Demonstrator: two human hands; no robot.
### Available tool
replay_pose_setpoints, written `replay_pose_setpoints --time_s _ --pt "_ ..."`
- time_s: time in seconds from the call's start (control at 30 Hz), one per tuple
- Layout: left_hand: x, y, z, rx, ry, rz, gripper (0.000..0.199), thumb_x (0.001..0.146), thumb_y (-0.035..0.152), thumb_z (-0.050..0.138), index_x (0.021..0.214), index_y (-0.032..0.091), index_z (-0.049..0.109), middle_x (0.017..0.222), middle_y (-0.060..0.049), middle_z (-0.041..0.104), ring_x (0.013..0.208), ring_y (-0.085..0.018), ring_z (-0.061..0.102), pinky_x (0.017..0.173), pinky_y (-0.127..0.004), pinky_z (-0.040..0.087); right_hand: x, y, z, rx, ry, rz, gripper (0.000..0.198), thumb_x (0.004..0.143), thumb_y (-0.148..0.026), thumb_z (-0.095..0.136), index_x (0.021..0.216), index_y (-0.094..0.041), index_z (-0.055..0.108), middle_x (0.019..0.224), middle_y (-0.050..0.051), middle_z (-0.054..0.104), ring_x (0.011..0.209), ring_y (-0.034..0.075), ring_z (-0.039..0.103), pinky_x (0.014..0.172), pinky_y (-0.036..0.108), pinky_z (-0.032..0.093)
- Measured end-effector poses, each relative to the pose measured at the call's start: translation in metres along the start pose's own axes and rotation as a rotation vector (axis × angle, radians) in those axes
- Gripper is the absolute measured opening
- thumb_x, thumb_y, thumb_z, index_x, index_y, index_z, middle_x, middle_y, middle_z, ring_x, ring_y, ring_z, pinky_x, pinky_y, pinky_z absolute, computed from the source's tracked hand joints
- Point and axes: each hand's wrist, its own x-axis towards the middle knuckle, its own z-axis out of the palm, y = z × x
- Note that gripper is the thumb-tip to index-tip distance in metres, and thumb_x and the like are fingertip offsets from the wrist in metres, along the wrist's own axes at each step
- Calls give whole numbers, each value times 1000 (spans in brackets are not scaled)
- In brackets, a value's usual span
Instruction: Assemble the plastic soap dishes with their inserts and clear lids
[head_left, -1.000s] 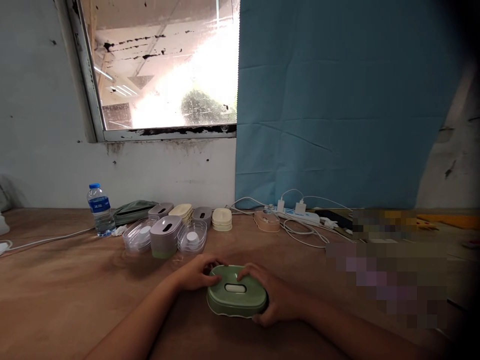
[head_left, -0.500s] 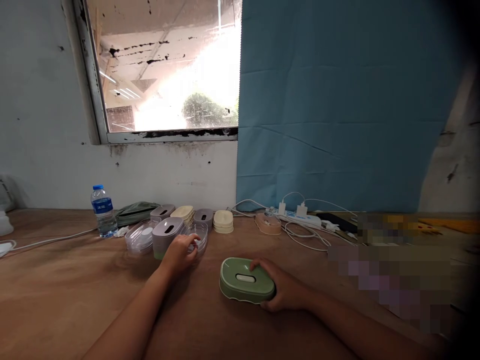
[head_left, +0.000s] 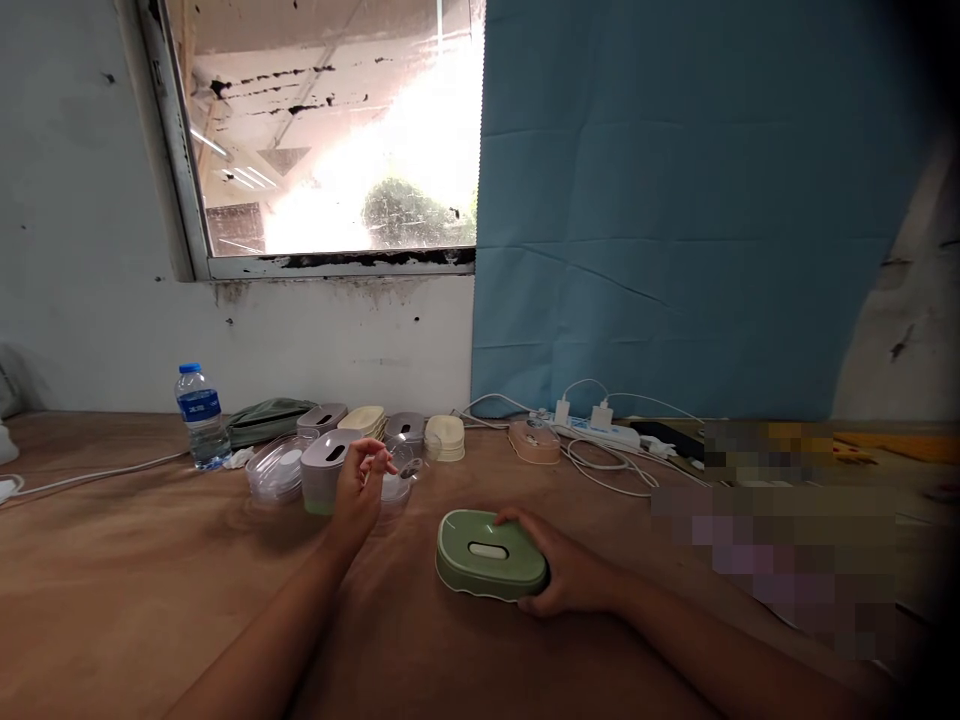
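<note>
My right hand (head_left: 559,568) is wrapped round the right end of a green oval box (head_left: 472,575) with a slot in its top, resting on the table. A pale piece shows inside the slot. My left hand (head_left: 365,480) is closed in a pinch on the edge of a clear plastic lid (head_left: 417,452), which is tilted up. Below it lies more clear plastic (head_left: 394,490), partly hidden. Just left of this hand stands a mauve slotted box (head_left: 322,470), greenish at its base. A stack of clear plastic pieces (head_left: 271,475) sits left of that box.
Cream stacked pieces (head_left: 445,440) and a peach box (head_left: 534,442) stand farther back. A water bottle (head_left: 201,420) and a green pouch (head_left: 268,422) are at the back left. White cables run from a power strip (head_left: 607,435) at the back right.
My left hand has risen slightly from the clear plastic stack, bringing up one lid, which now tilts beside the fingers. My right hand keeps its hold on the green box.
</note>
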Motion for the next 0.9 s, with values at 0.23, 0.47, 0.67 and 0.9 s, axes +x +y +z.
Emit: replay_pose_setpoints --time_s 0.23,0.47,0.67,0.9 --pt "-3 5 14 -490 94 -249 19 77 32 54 86 21 40 74 5 48 55 -9 58 53 -23 47 1 2 1 30 14 -39 80 51 -29 71 120 -24 32 120 7 43 106 27 45 89 37 39" --pt "-10 7 21 -744 29 -461 28 70 30 63 85 21 41 73 6 49 58 -9 60 57 -23 49 5 10 9 -39 342 -174 69 68 -39 61 125 -23 25 128 11 31 120 28 31 98 43 31" --pt "-25 9 35 -822 -203 -613 30 71 31 63 86 20 40 71 6 51 63 -12 62 63 -28 50 6 3 10 -117 507 -324 69 66 -27 62 124 -26 24 134 9 21 125 28 21 101 46 24" --pt "-31 12 37 -829 -384 -652 26 73 31 61 86 19 41 71 6 51 67 -12 62 67 -28 48 4 2 7 -92 473 -363 69 65 -27 62 124 -24 27 133 10 29 123 28 29 99 44 28"
